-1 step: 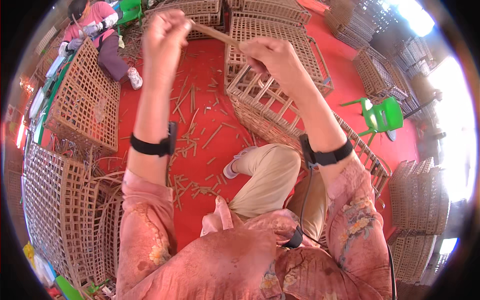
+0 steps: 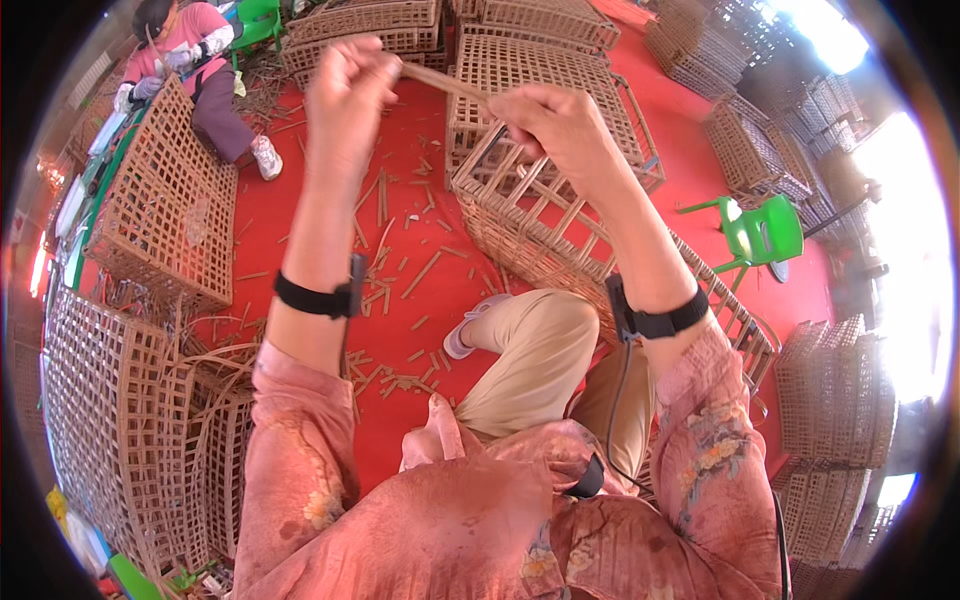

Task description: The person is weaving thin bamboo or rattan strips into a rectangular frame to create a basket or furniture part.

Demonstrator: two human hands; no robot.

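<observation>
- Head view: nothing looks different from the earlier picture; both hands and the stick are in the same spots.
- The left hand (image 2: 345,85) is closed tight, and its fingers pinch one end of a thin, flat, light brown bamboo stick (image 2: 440,80).
- The right hand (image 2: 555,120) is closed too, and it grips the other end of that stick.
- The stick is up in the air between the two hands, tilted a little, above the red floor (image 2: 310,235).
- Both arms reach up and forward, with the hands near each other.
- Each wrist has a black band, and the sleeves are pink with flowers.
- An open-topped woven bamboo basket (image 2: 530,215) sits on the floor just below the right hand, beside the person's bent knee in tan trousers.
- Small cut bits of bamboo (image 2: 400,260) lie all over the floor.
- Another person in a pink top (image 2: 185,45) sits at the far left, by a square woven bamboo crate (image 2: 165,215).
- A small green plastic chair (image 2: 760,235) stands at the right.
</observation>
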